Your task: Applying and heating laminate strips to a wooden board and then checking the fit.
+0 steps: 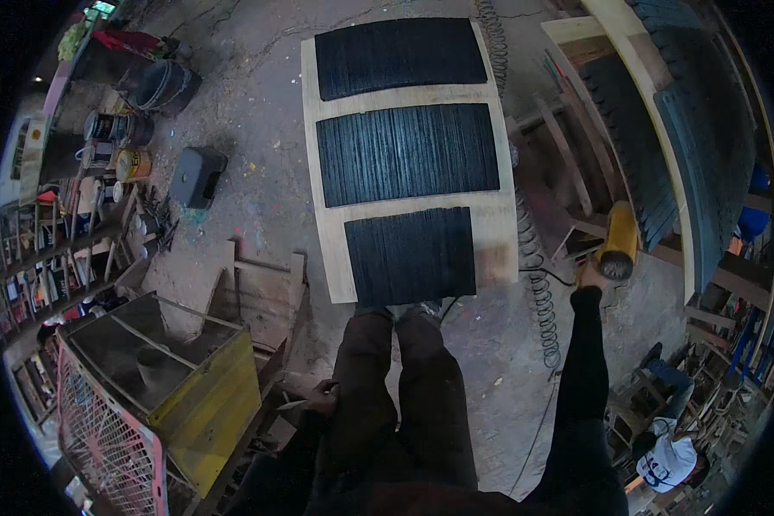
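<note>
My right hand (pixel 590 273) is closed around a yellow hand-held power tool (pixel 621 239), held out to the right at arm's length. The tool has a rounded, darker end turned up; its exact kind is unclear. Low by my left thigh, my left hand (pixel 322 397) is curled in shadow, with a thin pale piece (pixel 292 404) at its fingers that I cannot make out. In front of my legs lies a pale wooden board (pixel 312 95). On it sit three black ridged panels, the far one (pixel 400 56), the middle one (pixel 408 153) and the near one (pixel 411 256).
A coiled hose (pixel 542 318) runs along the board's right side. Large dark panels (pixel 636 129) lean at the right. A yellow-sided bin (pixel 206 391) stands at the left. Farther off are a dark stool (pixel 198 176) and a bucket (pixel 165 86). Another person (pixel 666 456) is at lower right.
</note>
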{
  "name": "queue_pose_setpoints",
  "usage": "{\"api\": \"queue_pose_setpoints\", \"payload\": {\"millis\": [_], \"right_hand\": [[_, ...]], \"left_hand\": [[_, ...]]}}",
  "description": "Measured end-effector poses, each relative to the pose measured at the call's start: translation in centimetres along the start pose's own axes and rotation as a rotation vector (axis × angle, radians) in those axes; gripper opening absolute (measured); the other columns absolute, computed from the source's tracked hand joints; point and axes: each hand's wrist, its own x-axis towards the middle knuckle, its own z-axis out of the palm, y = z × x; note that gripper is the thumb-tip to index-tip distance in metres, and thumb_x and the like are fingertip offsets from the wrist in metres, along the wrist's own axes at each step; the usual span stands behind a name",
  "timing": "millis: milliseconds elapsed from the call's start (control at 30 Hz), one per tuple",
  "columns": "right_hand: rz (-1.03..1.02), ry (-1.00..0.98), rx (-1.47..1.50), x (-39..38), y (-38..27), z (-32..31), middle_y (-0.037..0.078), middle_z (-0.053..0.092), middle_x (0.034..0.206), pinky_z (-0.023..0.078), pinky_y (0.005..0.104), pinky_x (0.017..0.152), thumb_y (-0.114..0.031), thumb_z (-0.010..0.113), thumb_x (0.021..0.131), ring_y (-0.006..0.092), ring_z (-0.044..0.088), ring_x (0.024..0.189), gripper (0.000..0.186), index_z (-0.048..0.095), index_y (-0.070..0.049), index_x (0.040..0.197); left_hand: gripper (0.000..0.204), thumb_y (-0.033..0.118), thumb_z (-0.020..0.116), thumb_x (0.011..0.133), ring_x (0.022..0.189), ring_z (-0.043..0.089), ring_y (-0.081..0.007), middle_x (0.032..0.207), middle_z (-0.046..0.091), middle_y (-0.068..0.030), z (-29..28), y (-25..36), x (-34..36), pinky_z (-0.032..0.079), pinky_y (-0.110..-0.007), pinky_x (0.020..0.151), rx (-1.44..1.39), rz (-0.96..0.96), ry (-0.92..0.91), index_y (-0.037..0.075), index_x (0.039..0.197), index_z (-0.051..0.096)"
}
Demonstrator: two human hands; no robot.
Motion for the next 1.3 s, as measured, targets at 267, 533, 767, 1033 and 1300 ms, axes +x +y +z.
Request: {"api": "queue_pose_setpoints", "payload": {"millis": [267,533,767,1033,1300], "right_hand": [[0.161,-0.52,-0.014,-18.5,-0.7,-12.2,0.013,0.057,0.131,0.04,0.0368,0.102,-0.028,0.063,0.091,0.028,0.051,0.121,0.046,0.055,-0.003,0.129],[-0.017,-0.753,0.248,-29.9,-0.4,-23.8,0.015,0.056,0.132,0.039,0.0425,0.104,-0.03,0.069,0.088,0.0318,0.048,0.126,0.048,0.056,-0.008,0.128],[-0.322,-0.806,0.033,-32.9,-2.5,-24.9,0.013,0.058,0.128,0.045,0.0349,0.1,-0.019,0.067,0.092,0.0246,0.056,0.119,0.046,0.05,-0.001,0.131],[-0.416,-0.808,-0.065,-32.4,-6.2,-23.7,0.012,0.063,0.122,0.048,0.036,0.094,-0.018,0.068,0.091,0.0262,0.06,0.112,0.039,0.055,-0.002,0.124],[-0.471,-0.644,-0.026,-32.0,-8.4,-23.8,0.014,0.062,0.119,0.045,0.0376,0.095,-0.019,0.07,0.087,0.0292,0.058,0.113,0.043,0.056,-0.002,0.123]], "left_hand": [[0.031,0.025,0.06,0.09,0.095,0.066,-0.0333,0.101,0.069,-0.0189,0.9,2.0,0.0,0.052,-0.04,0.085,0.162,-0.049,-0.068,0.002,0.11,0.064],[0.033,0.027,0.057,0.092,0.092,0.065,-0.0267,0.1,0.068,-0.0177,1.0,5.6,-0.8,0.05,-0.039,0.082,0.179,-0.03,-0.062,0.001,0.111,0.064],[0.028,0.023,0.063,0.088,0.098,0.068,-0.0282,0.103,0.07,-0.016,2.4,5.1,-1.0,0.051,-0.036,0.087,0.135,-0.094,0.017,0.004,0.107,0.068],[0.03,0.027,0.063,0.088,0.088,0.067,-0.0287,0.096,0.07,-0.0175,3.3,2.7,-0.8,0.051,-0.038,0.078,0.111,-0.004,0.048,0.003,0.106,0.068],[0.026,0.023,0.062,0.089,0.094,0.067,-0.0328,0.101,0.069,-0.0177,2.8,2.5,-1.2,0.051,-0.038,0.084,0.207,-0.038,0.038,0.003,0.106,0.067]]}}
